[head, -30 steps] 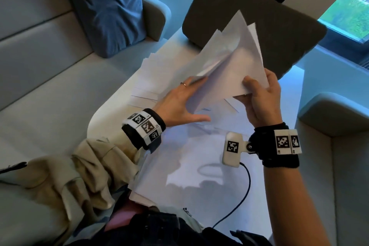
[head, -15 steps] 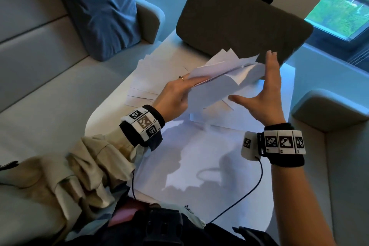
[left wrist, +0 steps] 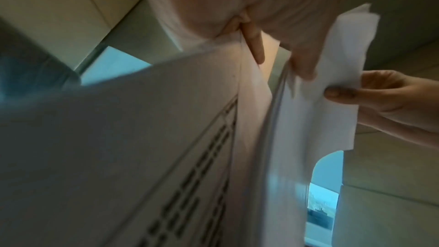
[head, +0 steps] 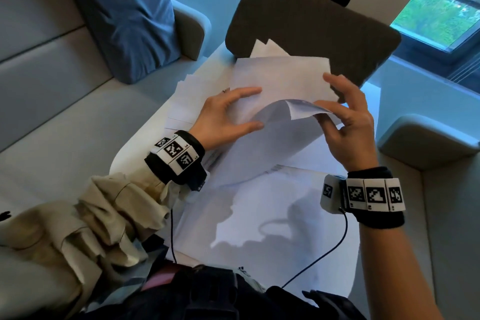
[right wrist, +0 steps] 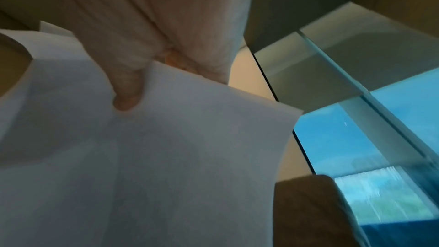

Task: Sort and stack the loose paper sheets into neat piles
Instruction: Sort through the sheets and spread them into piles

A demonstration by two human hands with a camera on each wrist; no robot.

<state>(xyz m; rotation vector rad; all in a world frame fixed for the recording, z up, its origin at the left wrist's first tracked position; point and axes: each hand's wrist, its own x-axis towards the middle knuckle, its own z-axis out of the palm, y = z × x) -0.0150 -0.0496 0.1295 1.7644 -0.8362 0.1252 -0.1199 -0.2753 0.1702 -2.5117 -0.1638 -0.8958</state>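
With the left hand (head: 223, 117) pinching one edge of a bunch of sheets (head: 280, 80) held above the desk (head: 135, 148) and the right hand (head: 345, 122) pinching the other, the paper looks light, limp and slippery, best gripped at its edges, while more loose sheets (head: 259, 215) lie beneath and a dark cushion (head: 311, 26) crowds behind.

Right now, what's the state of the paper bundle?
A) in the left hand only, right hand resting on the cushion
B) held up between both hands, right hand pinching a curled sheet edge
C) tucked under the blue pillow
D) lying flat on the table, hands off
B: the left hand and right hand both hold the paper bundle above the table; the right thumb and fingers pinch a curled sheet edge.
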